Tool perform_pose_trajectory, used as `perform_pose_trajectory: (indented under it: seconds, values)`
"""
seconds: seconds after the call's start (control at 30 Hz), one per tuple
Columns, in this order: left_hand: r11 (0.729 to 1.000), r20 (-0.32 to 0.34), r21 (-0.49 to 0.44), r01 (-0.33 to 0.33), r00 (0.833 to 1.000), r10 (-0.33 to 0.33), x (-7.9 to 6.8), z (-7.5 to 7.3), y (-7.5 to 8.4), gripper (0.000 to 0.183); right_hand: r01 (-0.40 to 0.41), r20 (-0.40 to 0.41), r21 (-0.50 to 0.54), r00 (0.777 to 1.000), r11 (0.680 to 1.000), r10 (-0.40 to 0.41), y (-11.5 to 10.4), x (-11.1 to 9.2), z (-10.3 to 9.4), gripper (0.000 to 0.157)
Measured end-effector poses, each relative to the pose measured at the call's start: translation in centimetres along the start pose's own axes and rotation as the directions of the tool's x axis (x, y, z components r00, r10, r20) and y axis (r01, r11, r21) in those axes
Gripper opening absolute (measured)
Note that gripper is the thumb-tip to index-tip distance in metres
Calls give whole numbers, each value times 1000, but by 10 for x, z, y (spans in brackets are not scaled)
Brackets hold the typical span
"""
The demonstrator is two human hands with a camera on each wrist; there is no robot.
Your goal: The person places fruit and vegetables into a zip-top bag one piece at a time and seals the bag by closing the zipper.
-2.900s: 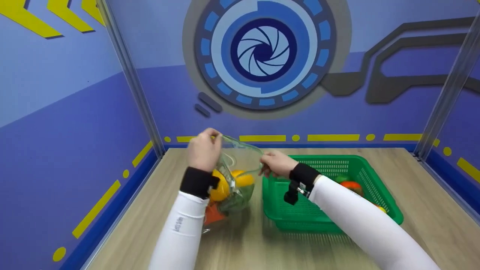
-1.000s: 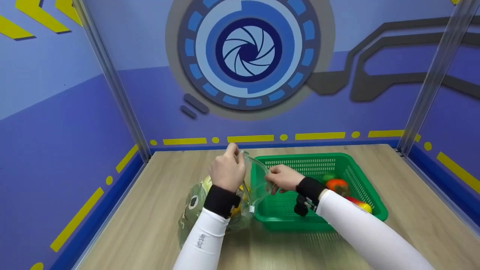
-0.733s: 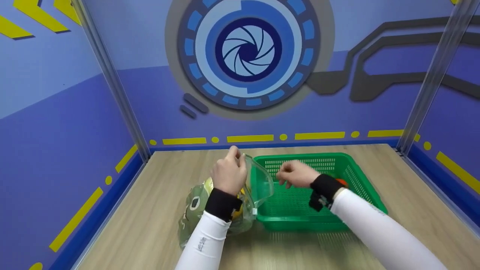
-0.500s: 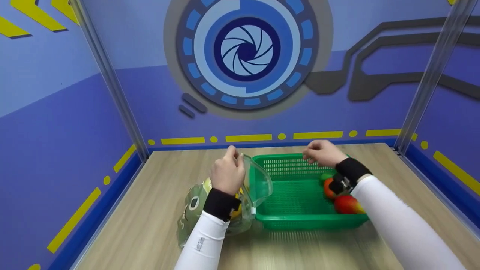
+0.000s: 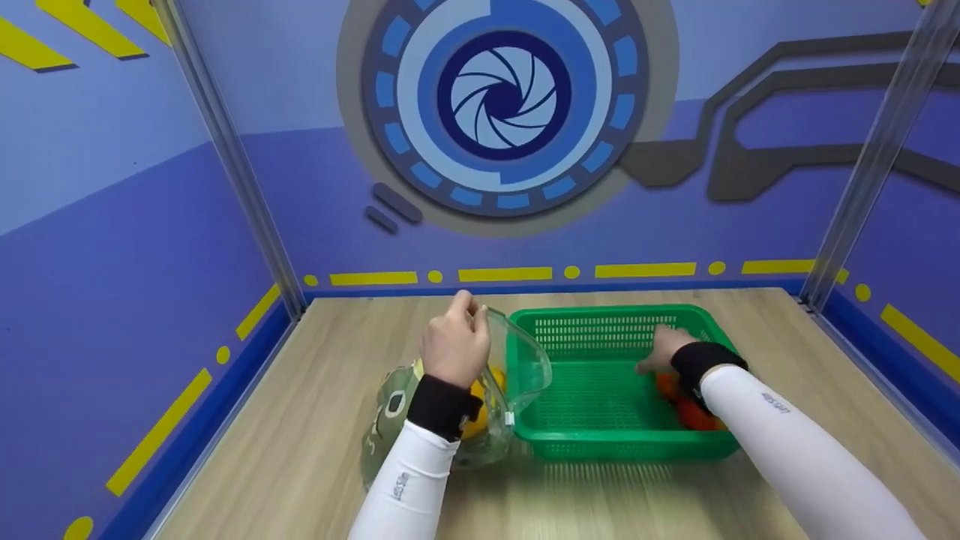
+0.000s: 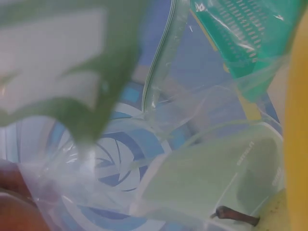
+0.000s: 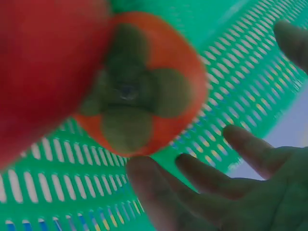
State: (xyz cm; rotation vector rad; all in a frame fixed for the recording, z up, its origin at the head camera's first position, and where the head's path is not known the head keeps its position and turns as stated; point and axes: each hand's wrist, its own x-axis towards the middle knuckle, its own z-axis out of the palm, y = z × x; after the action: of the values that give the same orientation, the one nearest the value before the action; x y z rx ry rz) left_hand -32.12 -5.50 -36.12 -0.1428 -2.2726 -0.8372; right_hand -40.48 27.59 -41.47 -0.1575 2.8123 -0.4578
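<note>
My left hand (image 5: 456, 341) pinches the top edge of a clear zip bag (image 5: 382, 424) with green print, keeping its mouth partly spread. Yellow fruit (image 5: 475, 420) shows inside it. A pear (image 6: 276, 214) with a brown stem is close to the left wrist camera. My right hand (image 5: 666, 351) reaches down into the green basket (image 5: 622, 436), fingers spread. In the right wrist view the fingertips come right up to an orange persimmon (image 7: 159, 53) with green leaves. A large red fruit (image 7: 43, 67) is beside it.
The basket has slotted walls and stands on the wooden table (image 5: 300, 420), right of the bag. A blue-purple wall panel (image 5: 307, 210) closes off the back, with more panels on both sides. Metal posts (image 5: 232, 165) rise at the back corners.
My right hand has let go of the bag's edge, swung right over the basket and lowered into it. The left hand keeps its hold; the bag has turned, showing its printed face.
</note>
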Motion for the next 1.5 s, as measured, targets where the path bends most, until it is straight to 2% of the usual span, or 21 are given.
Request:
perform_pose_trajectory:
  seconds: [0.07,0.17,0.23,0.3,0.33,0.57,0.67,0.7,0.73,0.83,0.93,1.0,1.07,1.23,1.3,1.4,1.5]
  values:
    - [1000,-3,2,0,1000,0,0,0,0,20,-15,23,-25,1000,1000,15,-3,-1,4,80]
    - [1000,-7,5,1,1000,-1,0,0,1,20,6,32,-108,999,994,-2,-9,-4,7,50]
    - [1000,-5,2,1,1000,-1,-1,0,1,19,19,28,-165,999,986,-15,-12,-6,9,24]
    - [1000,-4,-3,-1,1000,1,-1,0,1,20,40,36,-206,999,978,-33,-15,-9,11,12]
    - [1000,-4,-4,-2,1000,2,-1,0,2,20,46,42,-211,998,976,-38,-16,-10,13,12]
    - [1000,28,3,-7,1000,7,-2,3,1,20,67,125,-38,990,997,-62,-19,-13,36,19]
    - [1000,46,10,1,999,-1,-3,3,2,19,94,106,0,990,996,-93,-21,-7,41,26]
    - [1000,52,11,1,999,-2,-2,3,2,19,104,86,25,991,994,-106,-23,-4,41,31]
    - [1000,57,11,1,998,-2,-2,2,3,19,108,62,66,992,992,-112,-25,-1,40,43]
    - [1000,57,16,-8,998,7,-1,2,3,19,125,-11,227,992,966,-125,-38,5,30,66]
    - [999,46,24,-22,999,21,0,2,4,19,183,-77,412,983,892,-166,-62,3,19,67]
    - [999,33,33,-37,999,36,0,1,5,19,254,-113,474,967,843,-228,-81,-2,15,58]
    - [998,22,40,-54,998,54,0,1,5,20,323,-149,493,946,808,-288,-102,-11,14,52]
    - [994,-4,46,-102,995,103,2,0,7,19,498,-240,341,866,797,-438,-149,-26,24,40]
    - [993,-8,40,-110,994,110,2,0,8,19,552,-261,275,831,787,-491,-161,-27,29,43]
    - [995,-16,29,-95,995,96,3,-1,9,18,592,-276,237,801,770,-531,-172,-25,36,53]
    - [997,-23,25,-70,997,71,4,-2,10,18,605,-310,217,787,766,-534,-174,-23,42,53]
